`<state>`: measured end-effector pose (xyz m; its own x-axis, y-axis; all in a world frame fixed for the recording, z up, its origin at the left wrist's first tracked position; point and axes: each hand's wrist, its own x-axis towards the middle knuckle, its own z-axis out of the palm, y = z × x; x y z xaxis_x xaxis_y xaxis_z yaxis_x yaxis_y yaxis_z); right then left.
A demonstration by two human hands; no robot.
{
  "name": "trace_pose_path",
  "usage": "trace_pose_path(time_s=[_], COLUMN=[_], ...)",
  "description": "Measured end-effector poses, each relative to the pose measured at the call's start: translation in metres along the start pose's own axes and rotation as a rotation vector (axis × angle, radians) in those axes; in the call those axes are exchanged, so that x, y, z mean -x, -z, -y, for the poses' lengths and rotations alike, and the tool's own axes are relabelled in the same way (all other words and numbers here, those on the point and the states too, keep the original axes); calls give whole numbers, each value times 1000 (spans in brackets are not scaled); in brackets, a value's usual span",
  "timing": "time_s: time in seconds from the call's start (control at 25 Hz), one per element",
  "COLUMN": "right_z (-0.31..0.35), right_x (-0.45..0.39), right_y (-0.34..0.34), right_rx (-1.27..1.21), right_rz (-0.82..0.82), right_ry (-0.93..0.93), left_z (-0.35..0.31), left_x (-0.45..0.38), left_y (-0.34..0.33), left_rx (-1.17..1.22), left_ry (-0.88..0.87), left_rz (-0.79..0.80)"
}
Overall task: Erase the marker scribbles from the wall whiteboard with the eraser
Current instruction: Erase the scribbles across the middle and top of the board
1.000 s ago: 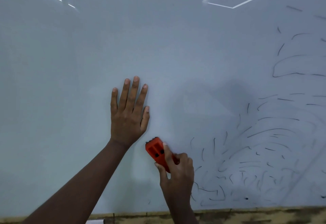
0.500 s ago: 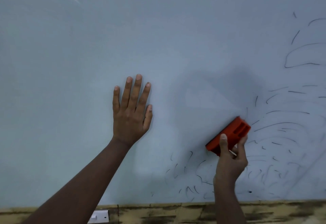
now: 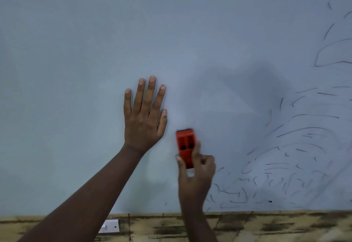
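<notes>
Leftmost, left hand (image 3: pixel 144 116): flat on whiteboard (image 3: pixel 76 70), fingers straight and together, holding nothing. Just right of its thumb, orange eraser (image 3: pixel 185 143): upright against the board, lower end pinched by right hand (image 3: pixel 196 177), fingers curled, blurred. Right of that hand, black marker scribbles (image 3: pixel 295 146). Below both wrists, worn wooden ledge (image 3: pixel 266 226) and small white fitting (image 3: pixel 111 226).

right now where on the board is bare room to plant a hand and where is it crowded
Bare: the whiteboard left of and above the flat left hand, and the stretch above the orange eraser in the right hand. Crowded: marker scribbles fill the lower right down to the board's bottom edge.
</notes>
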<state>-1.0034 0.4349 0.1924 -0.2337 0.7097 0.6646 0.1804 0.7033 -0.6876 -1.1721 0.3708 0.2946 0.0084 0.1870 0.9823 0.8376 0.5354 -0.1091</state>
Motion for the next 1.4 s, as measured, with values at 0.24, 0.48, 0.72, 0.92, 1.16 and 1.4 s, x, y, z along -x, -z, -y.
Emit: trace_pose_path(time_s=[0.24, 0.48, 0.72, 0.92, 1.16, 1.4], right_z=[-30, -64, -102, -84, -46, -61], right_x=[52, 0, 15, 18, 39, 63], right_y=[-17, 28, 46, 39, -1, -13], right_rx=[364, 98, -73, -114, 107, 347], right_rz=[294, 1, -158, -143, 91, 228], right_ry=[309, -80, -403, -418, -65, 244], left_z=[2, 0, -5, -6, -6, -5], left_x=[2, 15, 33, 45, 46, 46], left_y=[1, -1, -5, -8, -9, -8], left_rx=[-1, 14, 0, -6, -16, -24], left_ry=[-7, -3, 26, 12, -9, -8], left_rz=[12, 30, 36, 36, 42, 32])
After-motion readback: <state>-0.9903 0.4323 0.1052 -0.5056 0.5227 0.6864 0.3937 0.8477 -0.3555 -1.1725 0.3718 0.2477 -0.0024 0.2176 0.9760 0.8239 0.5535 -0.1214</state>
